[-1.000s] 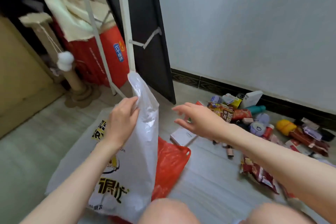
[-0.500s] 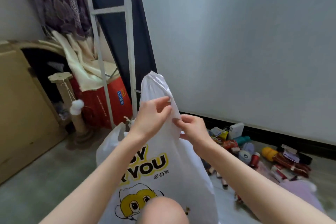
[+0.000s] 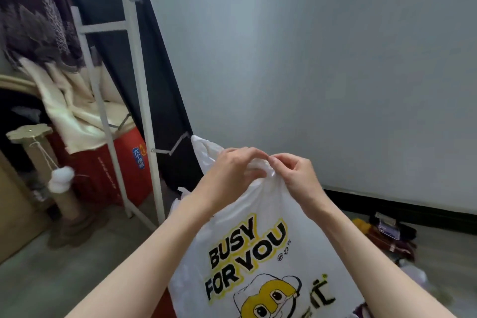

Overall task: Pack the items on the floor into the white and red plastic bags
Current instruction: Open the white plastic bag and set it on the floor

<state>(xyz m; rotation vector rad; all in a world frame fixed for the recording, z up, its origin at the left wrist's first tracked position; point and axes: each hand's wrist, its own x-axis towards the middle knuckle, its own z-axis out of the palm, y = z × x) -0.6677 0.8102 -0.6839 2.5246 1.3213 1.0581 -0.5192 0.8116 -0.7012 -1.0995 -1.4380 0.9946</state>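
Note:
A white plastic bag point(image 3: 247, 248) printed "BUSY FOR YOU" with a yellow cartoon face hangs upright in front of me. My left hand point(image 3: 232, 170) and my right hand point(image 3: 291, 173) meet at its top edge, and both pinch the bunched plastic there. A sliver of the red plastic bag point(image 3: 165, 304) shows on the floor under the white one. Part of the pile of items point(image 3: 387, 235) lies on the floor at the right by the wall, mostly hidden behind my right arm and the bag.
A white metal rack point(image 3: 136, 100) leans by a dark panel at the left. Behind it stand a red box point(image 3: 121, 170) draped with cream cloth and a cardboard scratching post point(image 3: 44, 168) with a white pom-pom. A grey wall with black skirting runs along the right.
My left hand lifted the white bag off the floor and my right hand came in to its top. Both hands now pinch the top edge higher up, and my view has tilted upward.

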